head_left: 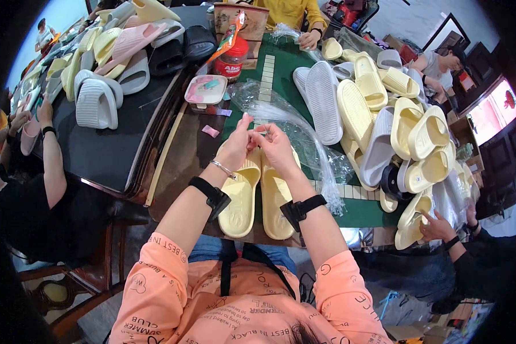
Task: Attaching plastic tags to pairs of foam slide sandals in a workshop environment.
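Observation:
A pair of pale yellow slippers (239, 205) lies side by side in front of me, toes toward the table's near edge. Over their far ends my left hand (237, 142) and my right hand (276, 148) come together, fingertips meeting. The fingers of both are closed in a pinch, the left forefinger partly straight. Whatever is between them is too small or hidden to make out. Just beyond, a bundle of thin clear plastic strands (295, 121) lies on clear plastic film and curves down past my right hand.
Yellow and grey slippers (355, 112) are heaped at right, where a co-worker's hand (437, 227) touches one. More slippers (97, 103) pile up on the black table at left. A white tub (206, 90) and red-lidded jar (233, 59) stand beyond my left hand. Another person in yellow sits opposite.

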Tool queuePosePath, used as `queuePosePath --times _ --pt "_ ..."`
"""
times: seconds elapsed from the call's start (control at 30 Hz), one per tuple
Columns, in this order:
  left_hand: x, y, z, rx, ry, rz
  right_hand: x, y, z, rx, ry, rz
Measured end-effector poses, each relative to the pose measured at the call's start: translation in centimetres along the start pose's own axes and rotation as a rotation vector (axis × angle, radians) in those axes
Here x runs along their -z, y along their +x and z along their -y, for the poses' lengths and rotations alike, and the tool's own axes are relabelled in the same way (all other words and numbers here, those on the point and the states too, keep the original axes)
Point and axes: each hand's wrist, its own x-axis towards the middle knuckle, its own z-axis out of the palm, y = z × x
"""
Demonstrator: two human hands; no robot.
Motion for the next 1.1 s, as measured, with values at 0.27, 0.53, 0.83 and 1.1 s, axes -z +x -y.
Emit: queuePosePath --times 0.27,0.53,0.83,1.1 --pt "0.5 0.6 1.1 -0.1 0.181 0.048 1.0 0.1 0.2 -0.056 0.109 -0.056" --pt "-0.6 0.0 1.2 -0.22 0.324 0.011 1.4 -0.2 0.2 -0.136 0.077 -0.171" --pt "1.2 0.4 1.1 -0.209 -0.158 0.027 0.3 0.0 -0.4 0.08 -0.139 -0.127" --pt "1.0 0.3 1.0 -0.202 -0.157 0.014 0.3 -0.2 0.0 0.03 -0.136 -0.132"
